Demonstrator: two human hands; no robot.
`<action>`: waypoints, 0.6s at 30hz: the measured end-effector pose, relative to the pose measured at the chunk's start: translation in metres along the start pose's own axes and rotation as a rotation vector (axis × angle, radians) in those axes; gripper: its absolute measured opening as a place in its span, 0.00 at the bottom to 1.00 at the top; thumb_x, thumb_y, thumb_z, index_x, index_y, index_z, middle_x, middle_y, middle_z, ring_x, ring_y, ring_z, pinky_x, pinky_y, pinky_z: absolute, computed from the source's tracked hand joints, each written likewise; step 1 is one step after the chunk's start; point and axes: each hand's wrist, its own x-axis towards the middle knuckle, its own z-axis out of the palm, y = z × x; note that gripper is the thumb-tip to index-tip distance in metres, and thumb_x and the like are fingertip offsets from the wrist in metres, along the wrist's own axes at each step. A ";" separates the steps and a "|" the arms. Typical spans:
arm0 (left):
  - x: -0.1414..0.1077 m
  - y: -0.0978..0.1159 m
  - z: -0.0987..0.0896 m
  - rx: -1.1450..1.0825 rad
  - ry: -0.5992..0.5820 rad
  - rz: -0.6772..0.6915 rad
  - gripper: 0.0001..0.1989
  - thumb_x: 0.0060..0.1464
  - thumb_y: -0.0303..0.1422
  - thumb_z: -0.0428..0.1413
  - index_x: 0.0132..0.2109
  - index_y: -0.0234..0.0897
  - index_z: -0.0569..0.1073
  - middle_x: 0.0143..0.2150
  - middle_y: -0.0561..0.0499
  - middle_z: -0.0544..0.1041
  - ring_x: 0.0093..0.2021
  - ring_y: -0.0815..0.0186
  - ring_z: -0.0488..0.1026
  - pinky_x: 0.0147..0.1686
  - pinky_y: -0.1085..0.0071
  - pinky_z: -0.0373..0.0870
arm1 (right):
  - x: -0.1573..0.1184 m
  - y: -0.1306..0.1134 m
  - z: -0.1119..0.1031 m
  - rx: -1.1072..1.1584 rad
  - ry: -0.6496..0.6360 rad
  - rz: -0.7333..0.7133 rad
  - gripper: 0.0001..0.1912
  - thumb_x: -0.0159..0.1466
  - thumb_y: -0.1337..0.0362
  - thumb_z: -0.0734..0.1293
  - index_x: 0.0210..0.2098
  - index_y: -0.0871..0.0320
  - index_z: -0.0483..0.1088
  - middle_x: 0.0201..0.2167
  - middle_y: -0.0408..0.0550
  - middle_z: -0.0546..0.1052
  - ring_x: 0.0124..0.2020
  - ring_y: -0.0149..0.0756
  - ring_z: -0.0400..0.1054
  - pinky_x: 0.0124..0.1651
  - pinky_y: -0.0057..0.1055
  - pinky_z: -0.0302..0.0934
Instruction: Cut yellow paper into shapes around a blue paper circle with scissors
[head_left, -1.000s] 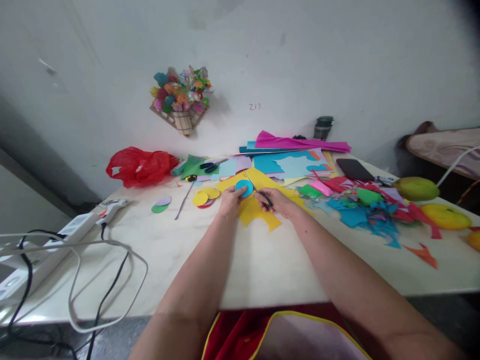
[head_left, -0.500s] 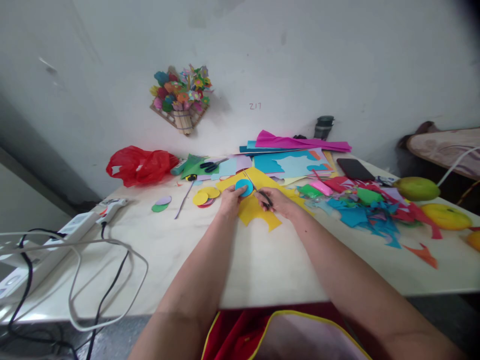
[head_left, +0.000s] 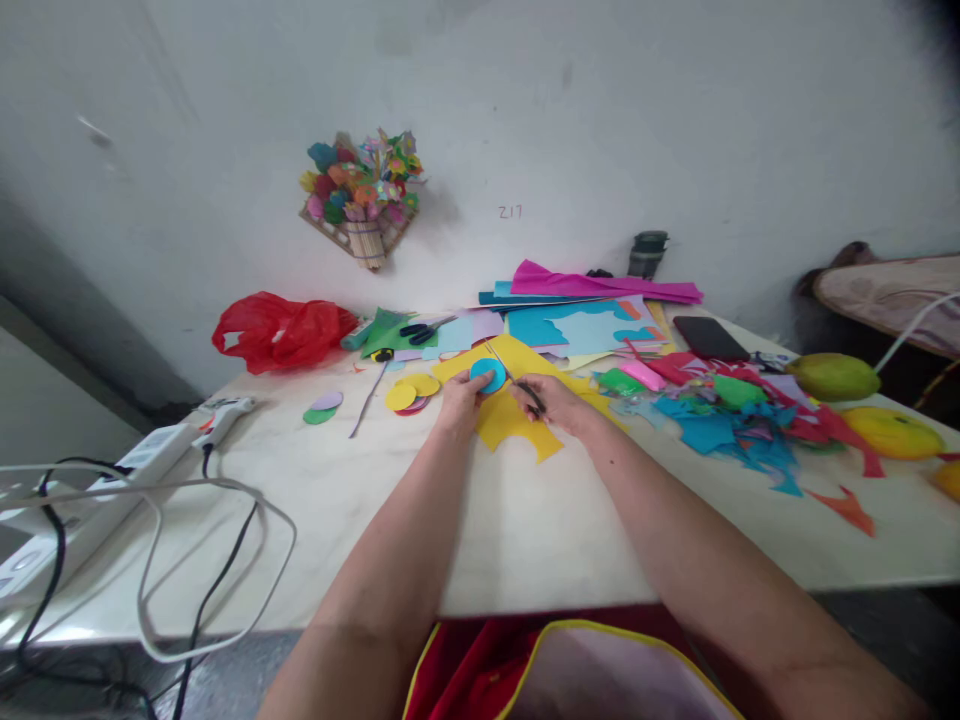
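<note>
Pinched in my left hand is a round blue paper disc, laid over a yellow paper sheet. The sheet has a curved notch in its near edge. My right hand is closed around black-handled scissors, whose blades point up and left beside the disc, against the yellow sheet. How far the blades are apart is too small to tell. Left of my hands lie several yellow discs with a reddish one beneath. Farther left, a lilac disc overlaps a green disc.
Colored paper scraps heap up on the right, near mangoes and a dark phone. Paper sheets, spare scissors and a red plastic bag lie along the back. Cables and a power strip occupy the left.
</note>
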 end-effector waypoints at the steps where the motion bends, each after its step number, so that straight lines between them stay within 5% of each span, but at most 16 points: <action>1: 0.000 0.000 0.000 -0.006 0.002 -0.003 0.16 0.32 0.31 0.76 0.28 0.34 0.78 0.28 0.51 0.79 0.31 0.66 0.76 0.41 0.66 0.74 | 0.001 0.001 0.000 0.004 0.003 0.000 0.11 0.51 0.60 0.73 0.24 0.56 0.67 0.15 0.37 0.65 0.17 0.26 0.57 0.17 0.23 0.46; 8: 0.000 0.001 0.001 -0.039 0.016 -0.002 0.14 0.33 0.28 0.75 0.28 0.33 0.79 0.28 0.51 0.80 0.30 0.66 0.76 0.40 0.67 0.73 | 0.007 0.009 -0.004 0.034 -0.015 -0.008 0.08 0.49 0.62 0.70 0.23 0.56 0.66 0.15 0.38 0.65 0.17 0.26 0.57 0.19 0.25 0.45; 18: 0.002 -0.001 -0.003 -0.024 0.008 0.001 0.16 0.33 0.30 0.75 0.30 0.33 0.79 0.30 0.50 0.80 0.32 0.64 0.77 0.43 0.64 0.75 | 0.004 0.001 -0.002 0.022 -0.033 -0.003 0.18 0.50 0.57 0.75 0.21 0.54 0.61 0.14 0.37 0.62 0.16 0.25 0.53 0.20 0.26 0.45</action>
